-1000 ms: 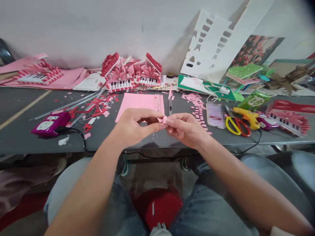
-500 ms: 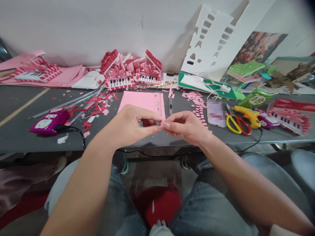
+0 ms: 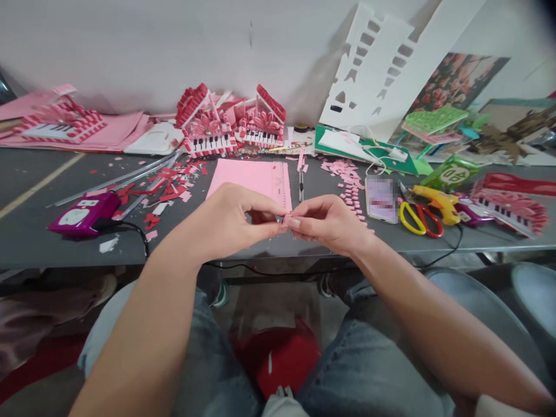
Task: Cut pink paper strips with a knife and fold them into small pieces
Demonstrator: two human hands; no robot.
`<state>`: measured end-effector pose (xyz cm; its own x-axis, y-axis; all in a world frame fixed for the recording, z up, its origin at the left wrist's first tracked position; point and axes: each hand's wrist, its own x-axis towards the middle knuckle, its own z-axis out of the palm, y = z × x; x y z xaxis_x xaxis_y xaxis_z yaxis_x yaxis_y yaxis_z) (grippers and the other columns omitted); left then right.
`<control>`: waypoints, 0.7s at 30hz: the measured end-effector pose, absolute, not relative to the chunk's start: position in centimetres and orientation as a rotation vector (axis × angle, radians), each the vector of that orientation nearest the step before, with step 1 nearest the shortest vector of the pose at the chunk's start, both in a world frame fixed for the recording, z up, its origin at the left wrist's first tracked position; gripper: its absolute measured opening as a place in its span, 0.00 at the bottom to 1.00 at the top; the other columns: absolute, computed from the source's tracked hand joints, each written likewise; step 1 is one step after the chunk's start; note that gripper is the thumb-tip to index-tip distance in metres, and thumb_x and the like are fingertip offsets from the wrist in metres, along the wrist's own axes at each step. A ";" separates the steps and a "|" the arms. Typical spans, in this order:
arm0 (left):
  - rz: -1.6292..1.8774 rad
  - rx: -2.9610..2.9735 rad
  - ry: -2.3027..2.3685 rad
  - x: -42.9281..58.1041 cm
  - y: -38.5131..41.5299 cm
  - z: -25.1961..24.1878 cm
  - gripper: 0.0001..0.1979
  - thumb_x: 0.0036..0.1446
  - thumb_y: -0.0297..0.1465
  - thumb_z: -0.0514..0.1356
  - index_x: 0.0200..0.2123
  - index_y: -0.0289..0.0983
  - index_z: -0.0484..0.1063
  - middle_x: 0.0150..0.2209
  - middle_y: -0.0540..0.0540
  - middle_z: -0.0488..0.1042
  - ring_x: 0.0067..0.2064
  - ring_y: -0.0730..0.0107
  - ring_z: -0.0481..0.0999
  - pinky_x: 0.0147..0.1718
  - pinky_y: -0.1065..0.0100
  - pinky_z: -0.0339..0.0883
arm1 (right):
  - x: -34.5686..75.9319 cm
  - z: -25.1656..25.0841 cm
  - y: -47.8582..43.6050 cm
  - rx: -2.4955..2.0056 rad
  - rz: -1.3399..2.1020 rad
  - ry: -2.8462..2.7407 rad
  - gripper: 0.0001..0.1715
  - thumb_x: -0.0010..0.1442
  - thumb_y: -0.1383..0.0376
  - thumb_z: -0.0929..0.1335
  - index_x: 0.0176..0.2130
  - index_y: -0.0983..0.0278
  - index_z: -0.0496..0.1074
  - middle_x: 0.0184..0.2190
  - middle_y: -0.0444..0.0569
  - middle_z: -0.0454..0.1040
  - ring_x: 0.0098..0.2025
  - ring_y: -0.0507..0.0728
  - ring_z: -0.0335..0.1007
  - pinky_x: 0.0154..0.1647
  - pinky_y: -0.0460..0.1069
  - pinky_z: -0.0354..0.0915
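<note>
My left hand (image 3: 234,223) and my right hand (image 3: 328,223) meet fingertip to fingertip just in front of the table's near edge. Both pinch a tiny pink paper piece (image 3: 286,219), mostly hidden by the fingers. Right behind the hands a pink paper sheet (image 3: 243,176) lies flat on the dark table (image 3: 39,231), with a pink ruler (image 3: 280,185) on its right edge and a pen (image 3: 300,188) beside it.
Paper pianos (image 3: 230,124) stand at the back. Red and pink scraps (image 3: 160,188), a purple device (image 3: 82,213) with a black cable lie left. A phone (image 3: 381,200), scissors (image 3: 419,220), a yellow glue gun (image 3: 436,202) and small pink pieces (image 3: 351,194) lie right. A red stool (image 3: 278,362) shows between my knees.
The pink piece stuck out between the fingertips a second ago; now it is nearly hidden as the fingers close on it. Both hands stayed almost in place.
</note>
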<state>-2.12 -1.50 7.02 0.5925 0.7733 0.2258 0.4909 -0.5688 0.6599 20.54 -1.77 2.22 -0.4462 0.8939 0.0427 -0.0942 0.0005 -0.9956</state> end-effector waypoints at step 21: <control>0.639 2.227 1.147 -1.7 -1.2 2.7 0.18 0.63 0.42 0.68 0.51 0.38 0.83 0.35 0.47 0.86 0.35 0.66 0.81 0.42 0.66 0.76 | 32.8 2.0 0.2 -1.727 0.610 -2.230 0.15 0.61 0.56 0.71 0.33 0.64 0.84 0.26 0.49 0.81 0.25 0.52 0.68 0.28 0.49 0.60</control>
<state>-1.67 -1.21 2.71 0.5229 0.8374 0.1595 0.5766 -0.4852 0.6573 32.83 0.23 2.03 -0.2629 0.9633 -0.0535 0.8563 0.2074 -0.4729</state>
